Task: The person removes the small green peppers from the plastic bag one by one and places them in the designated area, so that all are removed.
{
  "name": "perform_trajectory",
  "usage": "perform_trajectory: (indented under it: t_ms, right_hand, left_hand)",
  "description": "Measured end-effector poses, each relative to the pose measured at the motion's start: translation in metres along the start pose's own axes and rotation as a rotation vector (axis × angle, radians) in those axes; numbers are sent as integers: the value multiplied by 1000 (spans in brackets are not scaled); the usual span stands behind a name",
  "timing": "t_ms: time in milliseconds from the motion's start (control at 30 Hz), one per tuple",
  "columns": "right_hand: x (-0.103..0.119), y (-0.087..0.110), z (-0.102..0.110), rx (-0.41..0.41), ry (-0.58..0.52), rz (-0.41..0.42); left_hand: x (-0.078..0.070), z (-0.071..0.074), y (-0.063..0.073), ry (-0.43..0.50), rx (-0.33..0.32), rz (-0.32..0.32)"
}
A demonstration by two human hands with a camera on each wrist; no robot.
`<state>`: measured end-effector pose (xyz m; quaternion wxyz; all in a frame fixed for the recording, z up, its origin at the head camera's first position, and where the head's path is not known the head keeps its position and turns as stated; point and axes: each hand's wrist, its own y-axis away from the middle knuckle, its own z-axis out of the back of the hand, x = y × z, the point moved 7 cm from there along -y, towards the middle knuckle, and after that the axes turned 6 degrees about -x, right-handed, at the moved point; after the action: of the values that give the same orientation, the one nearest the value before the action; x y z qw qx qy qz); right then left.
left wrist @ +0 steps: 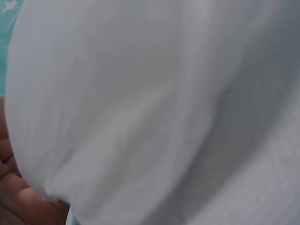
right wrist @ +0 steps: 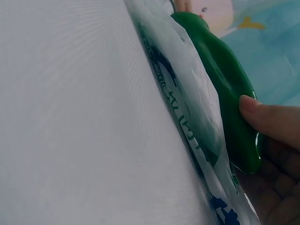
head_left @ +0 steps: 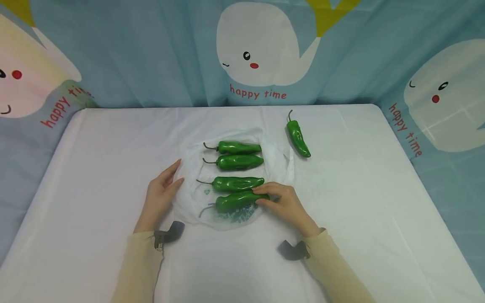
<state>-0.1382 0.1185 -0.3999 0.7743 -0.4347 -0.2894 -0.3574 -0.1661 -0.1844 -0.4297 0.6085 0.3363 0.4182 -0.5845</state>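
In the head view, several glossy green chili peppers with thin stems lie side by side on a crumpled white plastic bag (head_left: 278,168). My right hand (head_left: 282,202) holds the tip end of the nearest green pepper (head_left: 233,202) between thumb and fingers. The right wrist view shows my thumb (right wrist: 269,119) against that pepper (right wrist: 225,75), beside the printed bag (right wrist: 197,103). At the bag's left edge is my left hand (head_left: 159,195), thumb and fingers apart. White plastic (left wrist: 117,117) fills most of the left wrist view and partly hides my left fingers (left wrist: 28,201).
Another green pepper (head_left: 298,139) lies on the white tablecloth (head_left: 363,189), off the bag at the back right. A blue curtain (head_left: 163,54) with whale prints hangs behind the table and along both sides.
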Motion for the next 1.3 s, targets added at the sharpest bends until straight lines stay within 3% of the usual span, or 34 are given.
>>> perform_trajectory:
  t_ms: [233,500,800,1067,1300]
  right_hand:
    - [-1,-1,0,-2,8,-36]
    - [2,9,-2,-19,23,-30]
    - [3,4,0,-26,1,-36]
    - [4,1,1,-42,33,-30]
    - [3,0,2,-49,13,-50]
  left_hand:
    - [1,-1,-2,-2,3,21]
    - [8,-4,6,-51,30,58]
    - [-4,1,4,-78,7,-5]
    - [-3,2,3,-94,18,-4]
    - [-1,0,1,-44,21,6]
